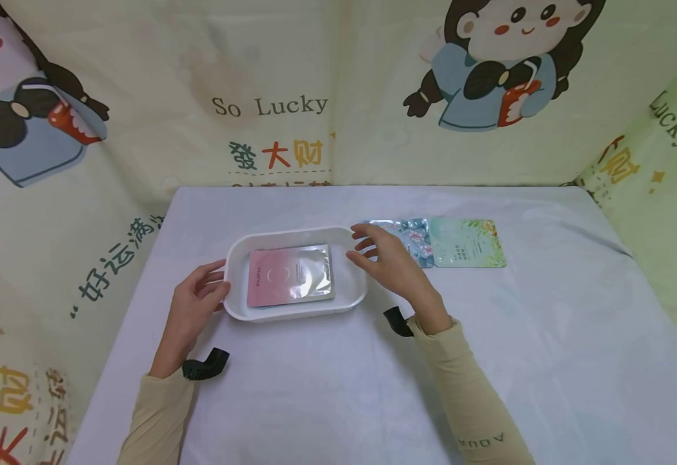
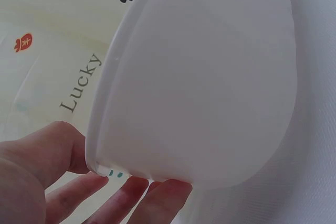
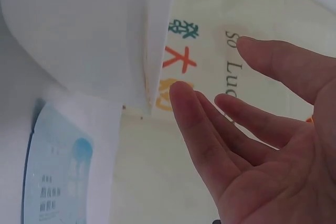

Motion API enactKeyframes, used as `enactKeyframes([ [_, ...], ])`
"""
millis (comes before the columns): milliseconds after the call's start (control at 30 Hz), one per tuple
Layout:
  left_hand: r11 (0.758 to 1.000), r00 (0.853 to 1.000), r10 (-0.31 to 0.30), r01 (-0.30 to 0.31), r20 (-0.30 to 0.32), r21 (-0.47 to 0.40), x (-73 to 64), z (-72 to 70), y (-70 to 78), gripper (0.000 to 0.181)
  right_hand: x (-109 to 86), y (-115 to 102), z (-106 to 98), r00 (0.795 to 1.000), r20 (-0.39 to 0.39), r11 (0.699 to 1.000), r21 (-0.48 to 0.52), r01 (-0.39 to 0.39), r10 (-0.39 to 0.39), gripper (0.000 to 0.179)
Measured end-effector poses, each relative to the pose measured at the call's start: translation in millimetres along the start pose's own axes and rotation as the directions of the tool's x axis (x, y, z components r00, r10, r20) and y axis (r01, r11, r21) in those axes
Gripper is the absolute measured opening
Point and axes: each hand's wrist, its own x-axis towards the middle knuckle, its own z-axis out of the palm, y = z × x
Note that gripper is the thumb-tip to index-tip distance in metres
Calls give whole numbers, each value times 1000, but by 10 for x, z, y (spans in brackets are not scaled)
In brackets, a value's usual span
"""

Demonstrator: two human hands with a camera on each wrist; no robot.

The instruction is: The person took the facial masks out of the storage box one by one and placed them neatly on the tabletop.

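A shallow white plastic tray [image 1: 350,297] stands on the table with a pink and silver sachet [image 1: 289,275] lying flat inside it. At the tray's left end, my left hand [image 1: 195,300] touches the rim and outer wall with thumb and fingertips. In the left wrist view the thumb and fingers [image 2: 160,200] of that hand meet the end of the white wall. My right hand [image 1: 393,265] is held just past the tray's right end, thumb and fingers apart, nothing between them. The right wrist view shows its fingers [image 3: 202,140] relaxed beside the tray's rim.
Behind the right hand lies a blue flowered sachet [image 1: 416,239], partly covered by it. A pale green sachet [image 1: 468,243] sits alongside to the right. White cloth covers the table [image 1: 326,394], and printed curtains [image 1: 373,148] hang at the back and sides.
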Motion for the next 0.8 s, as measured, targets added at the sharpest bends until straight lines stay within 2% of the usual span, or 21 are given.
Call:
enactKeyframes([
  [267, 1000, 1000, 1, -1, 0, -3, 9, 3, -4, 54, 65, -46, 144, 999, 42, 1000, -5, -12, 12, 52],
  [467, 1000, 1000, 3, -3, -10, -5, 14, 10, -8, 53, 115, -92, 249, 997, 59, 997, -55, -49, 52, 55],
  [800, 1000, 1000, 4, -4, -11, -12, 33, 19, -33, 53, 175, -129, 417, 989, 100, 992, -70, -105, 112, 62],
])
